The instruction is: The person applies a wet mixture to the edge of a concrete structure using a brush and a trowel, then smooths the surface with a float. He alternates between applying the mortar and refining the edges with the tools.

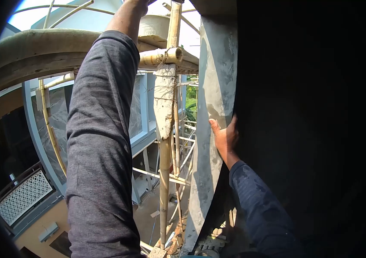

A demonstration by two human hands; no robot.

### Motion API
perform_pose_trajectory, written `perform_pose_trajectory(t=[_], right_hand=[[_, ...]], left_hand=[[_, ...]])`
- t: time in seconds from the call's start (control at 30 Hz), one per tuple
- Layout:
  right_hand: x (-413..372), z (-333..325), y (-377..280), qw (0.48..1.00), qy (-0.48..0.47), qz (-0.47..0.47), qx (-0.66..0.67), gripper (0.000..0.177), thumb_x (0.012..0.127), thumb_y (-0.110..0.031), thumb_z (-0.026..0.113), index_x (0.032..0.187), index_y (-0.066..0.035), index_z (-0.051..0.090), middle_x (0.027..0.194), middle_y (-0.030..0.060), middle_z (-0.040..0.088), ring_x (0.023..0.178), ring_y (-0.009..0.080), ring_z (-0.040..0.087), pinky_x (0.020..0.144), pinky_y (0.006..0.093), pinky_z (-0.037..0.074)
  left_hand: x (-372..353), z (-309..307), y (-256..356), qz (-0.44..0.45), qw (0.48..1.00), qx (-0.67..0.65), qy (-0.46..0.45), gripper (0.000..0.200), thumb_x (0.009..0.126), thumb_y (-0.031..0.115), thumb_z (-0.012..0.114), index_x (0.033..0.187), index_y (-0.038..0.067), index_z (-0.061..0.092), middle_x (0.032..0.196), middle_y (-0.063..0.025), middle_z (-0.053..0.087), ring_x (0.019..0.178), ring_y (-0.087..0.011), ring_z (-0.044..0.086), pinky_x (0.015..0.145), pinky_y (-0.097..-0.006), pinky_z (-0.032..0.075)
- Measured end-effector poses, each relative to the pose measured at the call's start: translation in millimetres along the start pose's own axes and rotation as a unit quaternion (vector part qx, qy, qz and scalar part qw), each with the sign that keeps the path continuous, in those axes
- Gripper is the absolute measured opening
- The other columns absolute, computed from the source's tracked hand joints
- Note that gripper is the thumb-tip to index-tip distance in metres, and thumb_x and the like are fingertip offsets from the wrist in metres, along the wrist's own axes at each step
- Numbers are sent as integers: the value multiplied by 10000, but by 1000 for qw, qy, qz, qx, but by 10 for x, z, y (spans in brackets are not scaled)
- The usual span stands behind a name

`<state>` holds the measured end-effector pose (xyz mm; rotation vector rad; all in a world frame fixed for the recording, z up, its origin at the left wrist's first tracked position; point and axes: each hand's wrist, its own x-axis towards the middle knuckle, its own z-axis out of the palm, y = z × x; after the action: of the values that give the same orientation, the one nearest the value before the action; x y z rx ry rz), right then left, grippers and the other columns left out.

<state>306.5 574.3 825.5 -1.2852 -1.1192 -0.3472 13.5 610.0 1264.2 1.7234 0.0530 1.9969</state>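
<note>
- The grey pillar (214, 86) runs down the frame right of centre. It looks stiff, heavy and fixed, perhaps slippery where damp.
- The right grip (225, 139) is spread at its right edge, thumb on the face; fingertips lost in shadow, so I cannot tell if it clamps or only braces. That edge seems the surest hold.
- The left grip (135, 5) is cut off at the top, near the bucket (155, 26); its state I cannot tell.
- The bamboo (164, 172) limits room left of the pillar; deep shadow hides the right side.
</note>
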Motion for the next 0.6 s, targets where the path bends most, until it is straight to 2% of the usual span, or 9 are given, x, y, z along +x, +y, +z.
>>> perform_pose_trajectory(t=[0.07,0.13,0.27,0.3,0.4,0.53,0.6], right_hand=[[29,28,56,1000,12,-14,-3,976,704,-665,670,1369,-14,377,1132,288,597,1008,441,601,839,476,492],[19,52,75,997,46,-55,3,936,722,-613,701,1355,1,386,1021,246,651,945,414,637,799,451,508],[15,19,58,999,27,-33,-4,945,723,-608,701,1361,11,381,1148,273,596,1039,413,600,856,444,487],[13,14,46,999,29,-39,-3,946,719,-602,706,1370,-3,372,1192,268,575,1065,415,585,869,452,478],[4,-20,8,999,22,-33,-22,945,713,-603,709,1382,-34,361,1164,251,595,1034,420,596,842,463,487],[5,43,33,998,45,-31,-27,916,708,-612,707,1386,-99,368,1091,236,628,967,427,615,795,484,499],[7,36,-16,997,37,-1,-67,977,665,-674,692,1374,-73,390,1170,239,598,1015,417,606,835,475,499]], left_hand=[[-109,393,-493,-40,999,4,13,312,1017,226,415,1186,-21,504,1144,-163,568,1049,-243,570,986,-347,466],[-182,620,-798,-65,998,3,16,319,1018,232,413,1191,-21,501,1152,-165,563,1056,-246,566,992,-348,462],[-393,646,-1006,-81,996,-12,19,332,1019,242,411,1202,-23,493,1170,-170,554,1069,-252,560,1003,-352,453],[-435,607,-966,-78,997,-13,22,336,1019,245,410,1204,-23,491,1174,-171,551,1073,-253,558,1006,-353,450],[-449,479,-735,-58,998,-15,32,346,1020,253,408,1212,-24,486,1187,-174,544,1083,-258,553,1014,-355,444],[-446,240,-16,-3,999,-6,49,360,1021,263,406,1223,-25,478,1204,-179,534,1097,-264,546,1025,-359,435],[-503,129,434,24,998,5,53,367,1021,269,404,1228,-26,475,1213,-181,530,1103,-267,543,1031,-360,430]])
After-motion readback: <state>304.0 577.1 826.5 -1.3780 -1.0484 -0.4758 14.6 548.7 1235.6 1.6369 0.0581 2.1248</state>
